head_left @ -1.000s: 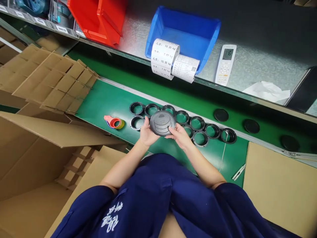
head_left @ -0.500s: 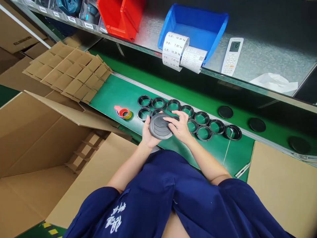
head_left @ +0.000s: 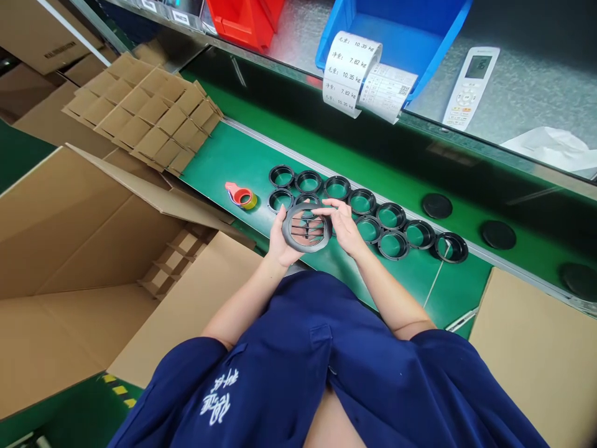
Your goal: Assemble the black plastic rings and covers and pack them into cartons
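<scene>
A round black vent (head_left: pixel 288 235) has its slats turned edge-on, so my skin shows through between them. My left hand (head_left: pixel 281 239) grips it from below and at its left side. The fingers of my right hand (head_left: pixel 342 227) touch its upper right rim, spread apart. Behind and to the right, several black rings (head_left: pixel 392 215) stand in rows on the green bench (head_left: pixel 219 158). Left of the rings lies a red and yellow tape roll (head_left: pixel 243 198).
Open cardboard box (head_left: pixel 88 218) at left, cardboard dividers (head_left: pixel 149 112) behind it. Black discs (head_left: pixel 498 234) lie on the green strip at right. A cutter (head_left: pixel 461 319) is by the right cardboard (head_left: pixel 536 336). The shelf holds a blue bin (head_left: pixel 396 37) and a remote (head_left: pixel 471 87).
The slats of the vent in my hands have gone from closed to open. The whole view has shifted a little, with the shelf now higher and further right.
</scene>
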A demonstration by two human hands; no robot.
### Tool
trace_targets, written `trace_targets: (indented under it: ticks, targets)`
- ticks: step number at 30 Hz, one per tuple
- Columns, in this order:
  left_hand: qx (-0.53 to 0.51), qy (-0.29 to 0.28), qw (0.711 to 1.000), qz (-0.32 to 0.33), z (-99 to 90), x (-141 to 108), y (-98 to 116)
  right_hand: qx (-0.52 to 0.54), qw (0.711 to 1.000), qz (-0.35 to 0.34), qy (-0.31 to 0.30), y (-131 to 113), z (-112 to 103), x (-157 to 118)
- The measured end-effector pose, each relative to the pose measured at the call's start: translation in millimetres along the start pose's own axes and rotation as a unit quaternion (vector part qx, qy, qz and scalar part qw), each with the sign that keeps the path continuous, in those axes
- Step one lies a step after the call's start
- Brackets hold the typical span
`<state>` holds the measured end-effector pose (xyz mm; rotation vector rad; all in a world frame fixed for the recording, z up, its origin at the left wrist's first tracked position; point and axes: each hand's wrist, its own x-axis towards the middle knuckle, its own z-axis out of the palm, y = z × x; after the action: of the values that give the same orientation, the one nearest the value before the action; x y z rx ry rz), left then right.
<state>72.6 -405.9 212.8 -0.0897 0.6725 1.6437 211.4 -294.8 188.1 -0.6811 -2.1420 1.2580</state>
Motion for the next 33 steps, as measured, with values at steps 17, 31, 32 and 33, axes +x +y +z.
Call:
trace_targets:
  ticks: [17, 31, 32, 33]
  targets:
    - [0.065, 0.172, 0.966, -0.181, -70.0, 32, 4, -0.173, 0.962, 0.044, -0.206, 60, 77, -13]
    - [0.164, 0.257, 0.931, -0.201, -133.9, 36, 59, -0.4, 0.882, 0.218, -0.121, 135, 84, 5]
    - [0.167, 0.267, 0.928, -0.2, -137.5, 34, 62, -0.395, 0.888, 0.211, -0.107, 129, 85, 10]
    - [0.17, 0.277, 0.924, -0.199, -140.8, 33, 65, -0.392, 0.894, 0.199, -0.082, 123, 83, 16]
